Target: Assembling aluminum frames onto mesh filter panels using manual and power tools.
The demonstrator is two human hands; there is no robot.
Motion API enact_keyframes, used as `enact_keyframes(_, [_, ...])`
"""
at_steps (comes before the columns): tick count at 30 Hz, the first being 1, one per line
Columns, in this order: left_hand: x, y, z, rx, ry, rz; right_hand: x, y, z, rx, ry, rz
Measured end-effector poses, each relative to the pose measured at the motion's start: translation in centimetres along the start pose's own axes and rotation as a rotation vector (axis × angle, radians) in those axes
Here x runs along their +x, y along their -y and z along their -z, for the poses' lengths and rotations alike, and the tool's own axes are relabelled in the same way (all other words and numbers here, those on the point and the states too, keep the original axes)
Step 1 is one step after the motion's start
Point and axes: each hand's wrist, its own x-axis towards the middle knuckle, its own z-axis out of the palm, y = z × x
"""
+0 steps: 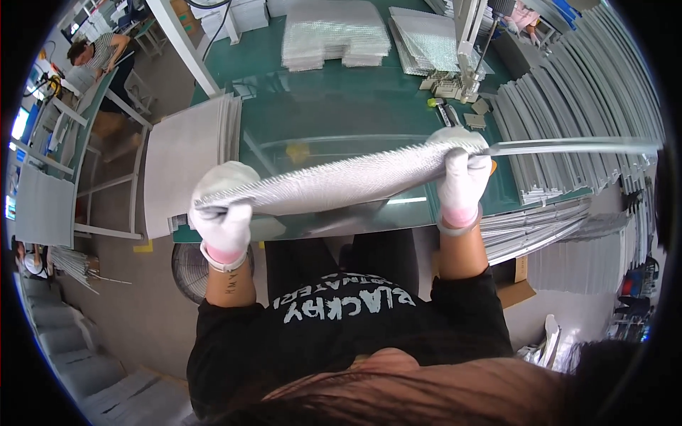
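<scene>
Head view, gloved left hand (pixel 224 210), right hand (pixel 462 177) gripping ribbed silvery mesh panel (pixel 334 183), glossy green table (pixel 334 106)

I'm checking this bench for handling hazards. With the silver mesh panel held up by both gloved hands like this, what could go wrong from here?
1. The mesh panel sags between the left hand and right hand, so it may crease or slip from one grip.
2. The thin metal strip juts out past the right hand towards the stacked metal frames and might snag them.
3. The panel's fine toothed edge could catch on the gloves.
</scene>
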Motion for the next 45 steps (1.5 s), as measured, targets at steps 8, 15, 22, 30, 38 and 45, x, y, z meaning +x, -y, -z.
enact_keyframes(8, [-0.5,-0.4,2.1,-0.502,0.681,-0.250,-4.4,2.5,0.9,0.123,0.159,0.246])
enact_keyframes(15, [-5.5,0.4,4.1,-0.119,1.230,0.294,-9.0,3.2,2.9,0.268,0.425,0.476])
enact_keyframes(22, [-6.8,5.4,4.6,0.403,1.360,0.249,-10.3,2.3,3.2,0.313,0.361,0.463])
enact_keyframes(30, [-7.3,8.4,4.8,0.398,1.408,0.120,-10.7,3.9,3.3,0.225,0.342,0.270])
enact_keyframes(38, [-9.2,5.2,4.8,0.862,1.061,0.480,-9.1,3.3,3.8,0.262,0.426,0.305])
enact_keyframes(45, [-18.2,10.4,5.7,-0.059,0.095,0.871,-5.4,2.7,1.2,0.104,0.136,0.180])
